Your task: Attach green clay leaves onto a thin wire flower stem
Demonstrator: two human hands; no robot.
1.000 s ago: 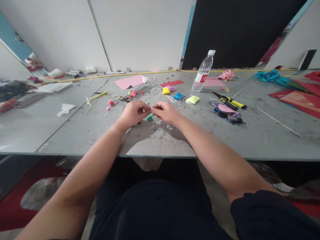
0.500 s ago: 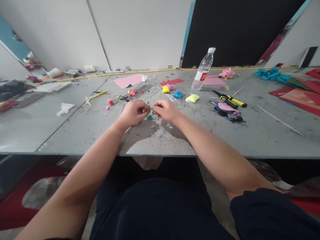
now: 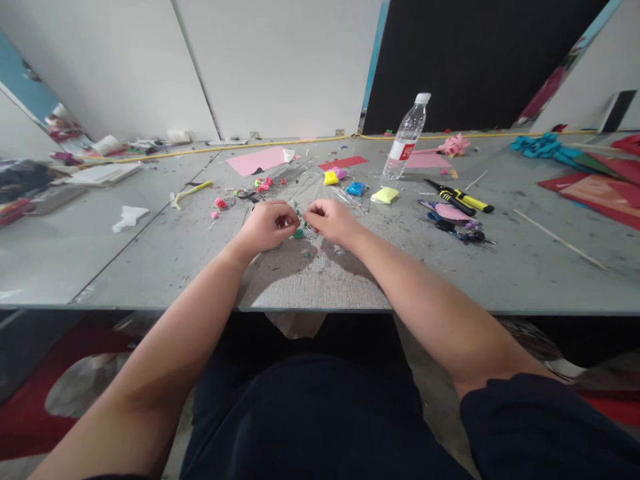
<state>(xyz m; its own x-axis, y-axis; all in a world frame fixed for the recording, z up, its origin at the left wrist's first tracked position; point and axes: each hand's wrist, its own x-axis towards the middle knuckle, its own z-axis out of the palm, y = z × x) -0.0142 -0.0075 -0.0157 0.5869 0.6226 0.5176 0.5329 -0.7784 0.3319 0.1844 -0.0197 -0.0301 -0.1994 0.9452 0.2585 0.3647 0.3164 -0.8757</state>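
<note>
My left hand (image 3: 267, 225) and my right hand (image 3: 330, 221) rest close together on the grey table (image 3: 200, 247), both with fingers curled into a pinch. A small green piece (image 3: 299, 233) sits between the fingertips; I cannot tell which hand holds it, or whether it lies on the table. More green bits lie just in front of the hands. Thin clear sticks or wires (image 3: 300, 183) fan out on the table beyond my hands.
Behind the hands lie yellow (image 3: 331, 179), blue (image 3: 357, 189) and pale green (image 3: 385, 195) clay packets, pink bits (image 3: 221, 204) and pink paper (image 3: 260, 161). A water bottle (image 3: 406, 139) stands at the back. A yellow-black cutter (image 3: 457, 199) and scissors (image 3: 457, 230) lie right.
The hands have drawn a little apart and back, showing the green piece between the fingertips. The camera view has shifted slightly.
</note>
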